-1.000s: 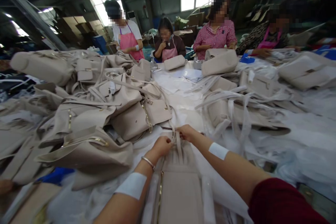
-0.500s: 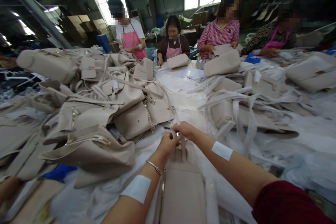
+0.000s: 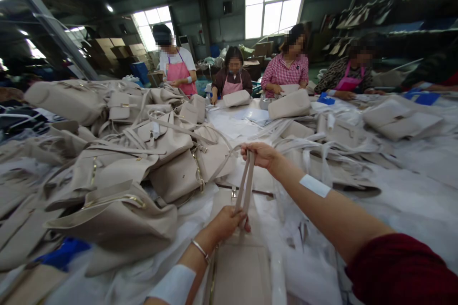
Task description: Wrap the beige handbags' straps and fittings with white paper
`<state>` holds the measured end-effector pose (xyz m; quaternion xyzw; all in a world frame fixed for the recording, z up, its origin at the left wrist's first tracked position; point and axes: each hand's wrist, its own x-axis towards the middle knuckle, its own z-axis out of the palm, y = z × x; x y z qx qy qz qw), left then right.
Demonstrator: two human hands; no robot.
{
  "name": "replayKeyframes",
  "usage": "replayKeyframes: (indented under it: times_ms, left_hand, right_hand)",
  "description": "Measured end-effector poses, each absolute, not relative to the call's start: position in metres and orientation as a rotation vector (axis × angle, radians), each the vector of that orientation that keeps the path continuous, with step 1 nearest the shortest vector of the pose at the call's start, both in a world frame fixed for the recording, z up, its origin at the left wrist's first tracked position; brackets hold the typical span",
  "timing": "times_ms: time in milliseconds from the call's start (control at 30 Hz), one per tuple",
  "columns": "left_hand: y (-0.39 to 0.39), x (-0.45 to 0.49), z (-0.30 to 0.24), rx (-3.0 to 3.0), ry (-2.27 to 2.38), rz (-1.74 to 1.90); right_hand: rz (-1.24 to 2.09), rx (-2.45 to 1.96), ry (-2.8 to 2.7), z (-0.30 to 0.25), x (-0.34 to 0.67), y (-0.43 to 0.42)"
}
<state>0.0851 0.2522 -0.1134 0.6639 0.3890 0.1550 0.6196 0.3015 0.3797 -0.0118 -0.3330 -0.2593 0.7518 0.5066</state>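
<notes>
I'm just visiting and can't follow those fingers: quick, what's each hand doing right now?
Left hand: closed, holding the beige strap low down.
Right hand: closed, holding the beige strap at its looped top.

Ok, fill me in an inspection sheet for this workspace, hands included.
Surface: wrinkled white sheeting under the bags.
Job's things: beige bag lying in front; looped beige strap raised above it.
Clutter: more beige bags heaped at left; blue material beside them.
Fingers: right hand grips the strap's top, left hand grips lower.
Cables: nothing seen among the bags.
Surroundings: co-workers opposite; windows behind.
</notes>
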Motion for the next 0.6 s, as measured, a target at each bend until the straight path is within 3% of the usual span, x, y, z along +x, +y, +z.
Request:
replayKeyframes:
  times_ms: [367,500,600]
  left_hand:
    - [0.246,0.068,-0.116,1.572,1.038,0.462]
    - [0.255,0.069,-0.084,1.598,1.184,0.607]
    - [0.243,0.072,-0.051,1.576,1.303,0.775]
  right_hand:
    - [1.005,-0.755,-0.743,0.153,0.44,0.357]
    - [0.807,-0.703,-0.992,0.2,0.425,0.306]
    - [0.712,-0.73,-1.288,0.192,0.379,0.255]
